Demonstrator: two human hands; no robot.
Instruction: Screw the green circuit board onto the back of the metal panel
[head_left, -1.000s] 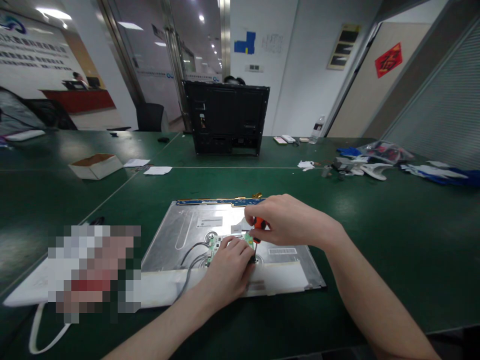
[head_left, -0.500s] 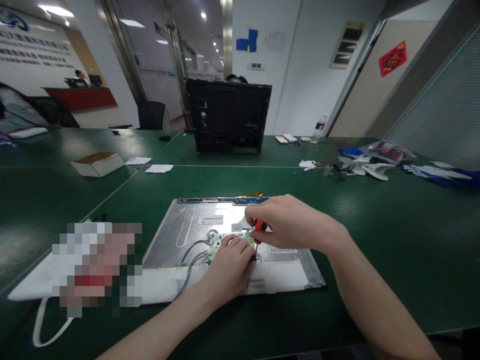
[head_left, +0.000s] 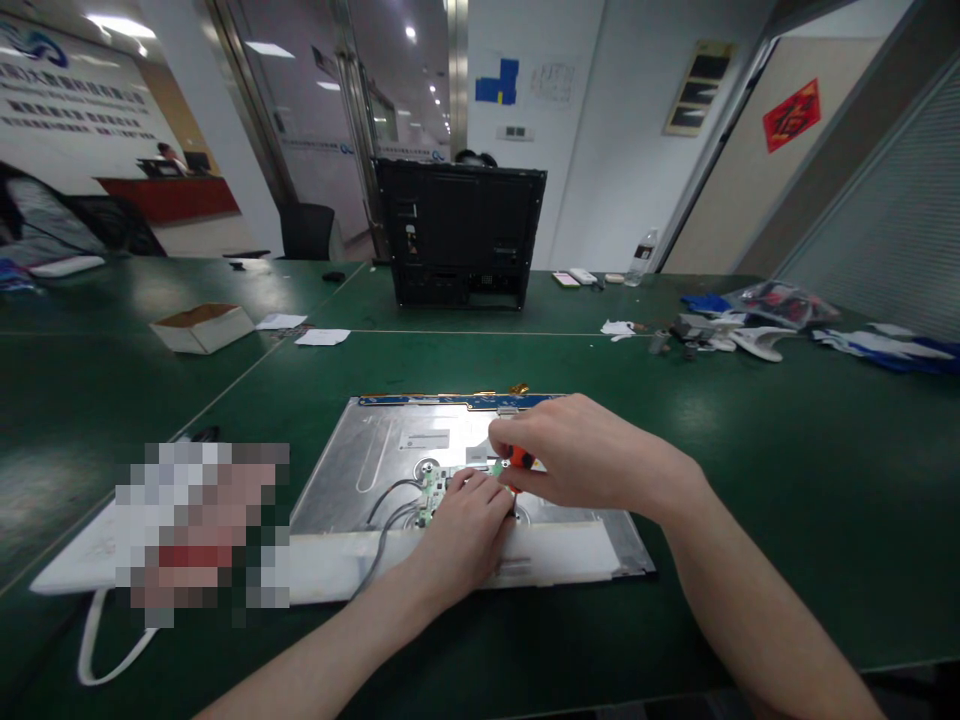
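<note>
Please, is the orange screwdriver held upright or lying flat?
Roughly upright: the right hand grips the screwdriver, which points down toward the metal panel.

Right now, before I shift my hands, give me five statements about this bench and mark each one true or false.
1. The right hand grips an orange screwdriver. True.
2. The left hand holds the water bottle. False: it is over the green circuit board, and the bottle stands on the far side of the table.
3. A black casing stands upright beyond the metal panel. True.
4. The white box sits on top of the metal panel. False: it is apart, farther back and to the left.
5. Dark cables run at the board's left side. True.
</note>
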